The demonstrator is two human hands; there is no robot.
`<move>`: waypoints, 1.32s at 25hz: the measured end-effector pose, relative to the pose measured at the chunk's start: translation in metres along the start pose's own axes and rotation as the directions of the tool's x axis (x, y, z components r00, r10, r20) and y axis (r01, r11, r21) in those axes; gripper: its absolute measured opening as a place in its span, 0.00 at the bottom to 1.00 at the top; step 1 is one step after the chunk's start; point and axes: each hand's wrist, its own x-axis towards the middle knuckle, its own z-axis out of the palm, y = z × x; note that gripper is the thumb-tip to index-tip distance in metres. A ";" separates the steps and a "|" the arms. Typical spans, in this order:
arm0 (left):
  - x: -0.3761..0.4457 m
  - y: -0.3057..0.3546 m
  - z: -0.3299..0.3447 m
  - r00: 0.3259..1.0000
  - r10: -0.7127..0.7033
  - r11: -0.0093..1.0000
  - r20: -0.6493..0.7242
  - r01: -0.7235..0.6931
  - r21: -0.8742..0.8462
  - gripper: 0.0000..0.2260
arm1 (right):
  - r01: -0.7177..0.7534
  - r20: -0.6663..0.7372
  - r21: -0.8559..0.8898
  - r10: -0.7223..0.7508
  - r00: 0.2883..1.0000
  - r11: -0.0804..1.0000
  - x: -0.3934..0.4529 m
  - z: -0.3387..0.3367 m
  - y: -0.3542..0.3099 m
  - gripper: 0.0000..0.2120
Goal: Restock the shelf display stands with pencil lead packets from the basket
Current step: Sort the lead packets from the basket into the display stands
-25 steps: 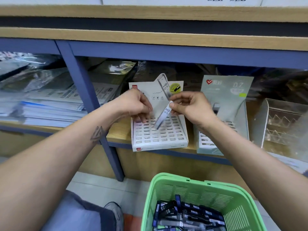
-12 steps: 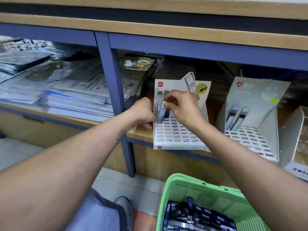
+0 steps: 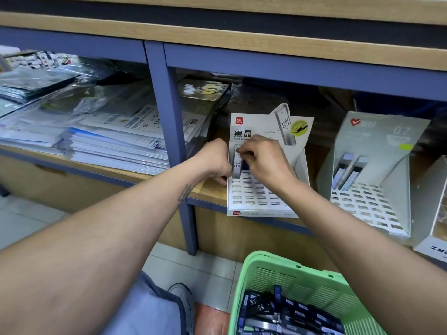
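The right hand [image 3: 262, 163] had brought a lead packet [image 3: 236, 165] from above the middle of the white display stand [image 3: 263, 209] to its back left corner, where the packet now stood nearly upright in the rearmost row of slots, its "HB 0.5" label facing out. A second earlier it was held slanted over the slot grid; half a second earlier it was already at that corner. The right fingers [image 3: 244, 151] were curled down over the packet's top end, pinching it, so it had not been let go. The left hand [image 3: 214, 160] rested against the stand's left edge on the shelf [image 3: 208, 189], its fingers curled under; whether they gripped the cardboard or only steadied it could not be told. This packet looked almost seated, with most slots in front of it empty. The grey stand [image 3: 377, 180] to the right held two packets at its back, and the green basket [image 3: 290, 274] below was well filled with dark packets [image 3: 290, 317], so the restocking seemed to be at an early point.
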 end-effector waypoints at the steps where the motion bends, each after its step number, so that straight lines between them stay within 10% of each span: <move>1: 0.000 0.000 0.000 1.000 -0.005 1.000 -0.003 0.005 0.005 0.14 | 0.006 -0.010 -0.036 -0.007 1.000 0.999 -0.003 0.000 -0.001 0.11; 6: -0.008 0.004 -0.002 1.000 -0.010 0.985 -0.006 0.011 0.172 0.11 | -0.058 -0.051 0.020 0.059 0.997 0.998 -0.027 -0.010 -0.005 0.18; 10: -0.036 0.024 0.006 0.966 0.216 0.720 -0.143 -0.059 0.691 0.08 | -0.120 -0.129 0.136 0.137 0.982 0.984 -0.087 -0.036 0.002 0.13; 14: -0.064 0.036 0.081 0.930 0.337 0.643 0.143 -0.339 0.687 0.02 | -0.346 0.053 0.182 0.342 0.938 0.921 -0.178 -0.041 0.020 0.09; 18: -0.064 0.003 0.181 0.760 0.189 0.627 0.622 -0.581 0.519 0.03 | -0.528 0.541 -0.096 0.490 0.684 0.844 -0.270 -0.015 0.077 0.12; 23: -0.061 -0.060 0.289 0.745 -0.135 0.620 0.653 -0.451 0.642 0.06 | -0.629 0.642 -0.328 0.655 0.399 0.705 -0.355 0.040 0.133 0.16; 33: -0.042 -0.162 0.386 0.860 -0.346 0.557 0.375 -0.134 0.820 0.31 | -0.398 0.561 -0.501 0.638 0.527 0.769 -0.389 0.115 0.168 0.37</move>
